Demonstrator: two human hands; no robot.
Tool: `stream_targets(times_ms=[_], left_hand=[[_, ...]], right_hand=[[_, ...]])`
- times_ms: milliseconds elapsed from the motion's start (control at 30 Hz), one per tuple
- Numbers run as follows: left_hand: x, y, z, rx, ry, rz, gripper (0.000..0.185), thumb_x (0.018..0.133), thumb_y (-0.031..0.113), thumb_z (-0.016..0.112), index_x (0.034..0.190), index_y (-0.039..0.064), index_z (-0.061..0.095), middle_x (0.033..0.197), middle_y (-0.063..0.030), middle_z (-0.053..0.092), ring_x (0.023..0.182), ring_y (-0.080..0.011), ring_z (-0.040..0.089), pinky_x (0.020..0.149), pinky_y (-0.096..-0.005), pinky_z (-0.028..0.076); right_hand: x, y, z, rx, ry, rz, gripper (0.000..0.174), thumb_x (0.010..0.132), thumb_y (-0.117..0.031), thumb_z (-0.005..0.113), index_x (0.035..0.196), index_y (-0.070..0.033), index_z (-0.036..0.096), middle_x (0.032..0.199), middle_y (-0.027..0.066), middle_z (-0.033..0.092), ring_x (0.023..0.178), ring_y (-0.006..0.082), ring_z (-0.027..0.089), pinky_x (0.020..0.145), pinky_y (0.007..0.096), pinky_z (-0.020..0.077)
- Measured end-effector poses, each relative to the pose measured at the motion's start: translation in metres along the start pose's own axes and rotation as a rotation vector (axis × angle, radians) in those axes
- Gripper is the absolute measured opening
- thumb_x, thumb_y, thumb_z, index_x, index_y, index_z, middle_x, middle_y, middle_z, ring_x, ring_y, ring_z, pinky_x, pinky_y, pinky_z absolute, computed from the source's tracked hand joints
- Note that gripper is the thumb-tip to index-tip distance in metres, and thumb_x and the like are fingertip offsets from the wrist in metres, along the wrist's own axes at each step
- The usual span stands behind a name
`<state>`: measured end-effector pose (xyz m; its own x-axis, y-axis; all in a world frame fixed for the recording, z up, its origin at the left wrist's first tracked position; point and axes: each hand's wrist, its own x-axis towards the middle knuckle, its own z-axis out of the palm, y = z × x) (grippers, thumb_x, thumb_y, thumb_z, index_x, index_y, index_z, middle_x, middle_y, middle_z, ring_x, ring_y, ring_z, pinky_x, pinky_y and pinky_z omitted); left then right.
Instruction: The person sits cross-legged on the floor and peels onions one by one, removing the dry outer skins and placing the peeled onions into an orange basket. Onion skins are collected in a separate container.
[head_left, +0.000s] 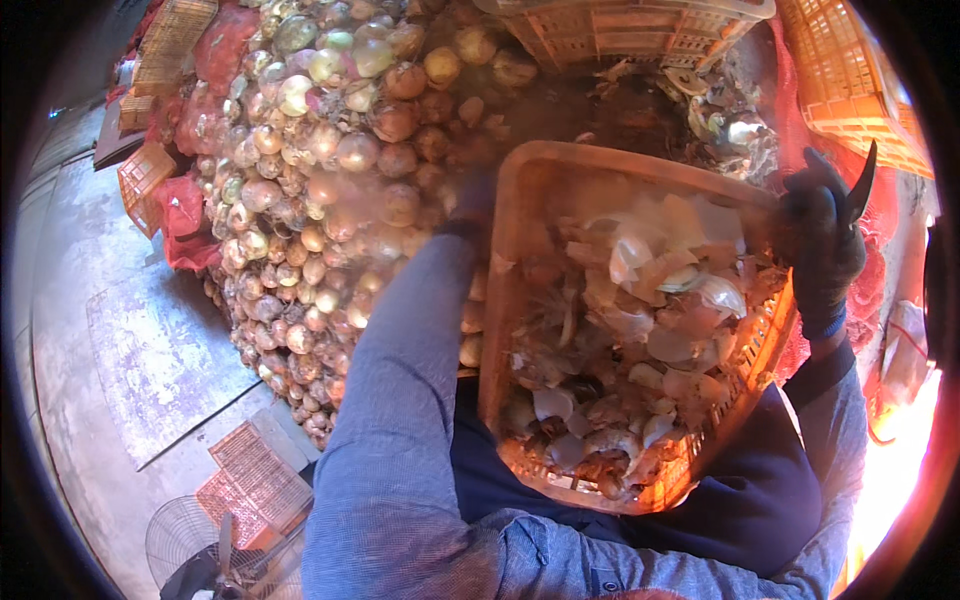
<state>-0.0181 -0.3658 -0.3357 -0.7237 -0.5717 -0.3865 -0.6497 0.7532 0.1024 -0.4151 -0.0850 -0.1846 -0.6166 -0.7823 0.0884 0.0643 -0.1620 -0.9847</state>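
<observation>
An orange plastic crate (491, 322) is tilted over my lap, with onion skins and cut onion scraps (630, 322) inside. At its left side my left hand (478, 196), dark and blurred, holds the crate; its fingers are hard to make out. My right hand (825, 240), in a dark glove, grips the crate's right rim. That same hand also keeps a knife (862, 184), its dark blade pointing upward away from the crate. Beyond the left forearm rises a large heap of onions (322, 195).
Another orange crate (637, 34) stands ahead, with onion scraps (724, 127) beside it. More crates (862, 82) and red mesh sacking (874, 292) are at right. A fan (217, 547) and a crate (255, 480) stand lower left on the concrete floor (75, 300).
</observation>
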Motion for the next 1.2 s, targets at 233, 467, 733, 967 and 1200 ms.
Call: stream_targets(times_ms=[233, 467, 733, 967, 1200], left_hand=[[-0.023, 0.002, -0.017, -0.01, -0.198, -0.066, 0.046, 0.107, 0.036, 0.065, 0.139, 0.004, 0.073, 0.14, -0.0281, 0.071, 0.132, -0.0448, 0.068, 0.111, -0.0498, 0.055], [-0.052, -0.01, -0.029, -0.058, -0.316, -0.121, 0.045, 0.106, 0.034, 0.064, 0.139, 0.005, 0.074, 0.138, -0.0286, 0.072, 0.131, -0.0459, 0.069, 0.11, -0.0519, 0.056], [-0.071, -0.034, 0.04, -0.635, -0.163, -0.531, 0.053, 0.105, 0.036, 0.068, 0.148, 0.004, 0.068, 0.151, -0.028, 0.066, 0.134, -0.0459, 0.069, 0.112, -0.0514, 0.056], [-0.177, 0.017, 0.051, -1.844, 0.246, -0.562, 0.055, 0.103, 0.051, 0.072, 0.146, 0.016, 0.07, 0.14, -0.0129, 0.076, 0.128, -0.0384, 0.071, 0.105, -0.0607, 0.059], [-0.222, 0.086, -0.028, -2.552, 0.498, -0.145, 0.067, 0.103, 0.06, 0.067, 0.149, 0.011, 0.065, 0.143, -0.0113, 0.073, 0.129, -0.0359, 0.07, 0.104, -0.0576, 0.061]], right_hand=[[0.003, 0.004, 0.005, -0.3, 0.048, -0.115, 0.01, 0.096, -0.004, 0.076, 0.1, 0.0, 0.068, 0.113, 0.0087, 0.08, 0.107, 0.0224, 0.079, 0.101, 0.0349, 0.0641], [0.002, 0.015, -0.009, -0.023, -0.113, -0.062, 0.032, 0.117, -0.005, 0.056, 0.147, 0.005, 0.063, 0.132, 0.012, 0.075, 0.1, 0.013, 0.071, 0.094, 0.0308, 0.0602], [0.006, 0.018, -0.009, -0.118, -0.133, -0.03, 0.03, 0.119, -0.017, 0.056, 0.137, 0.0, 0.071, 0.142, 0.0075, 0.073, 0.102, 0.0111, 0.071, 0.093, 0.0287, 0.0588], [0.017, 0.026, -0.006, -0.639, -0.08, -0.134, 0.031, 0.113, -0.022, 0.068, 0.138, -0.004, 0.074, 0.117, 0.0011, 0.074, 0.091, 0.0081, 0.067, 0.081, 0.0261, 0.0558], [0.045, 0.055, -0.062, -0.566, -0.233, -0.037, 0.033, 0.108, -0.028, 0.075, 0.133, -0.006, 0.076, 0.087, -0.0032, 0.066, 0.071, 0.0075, 0.061, 0.063, 0.0275, 0.0497]])
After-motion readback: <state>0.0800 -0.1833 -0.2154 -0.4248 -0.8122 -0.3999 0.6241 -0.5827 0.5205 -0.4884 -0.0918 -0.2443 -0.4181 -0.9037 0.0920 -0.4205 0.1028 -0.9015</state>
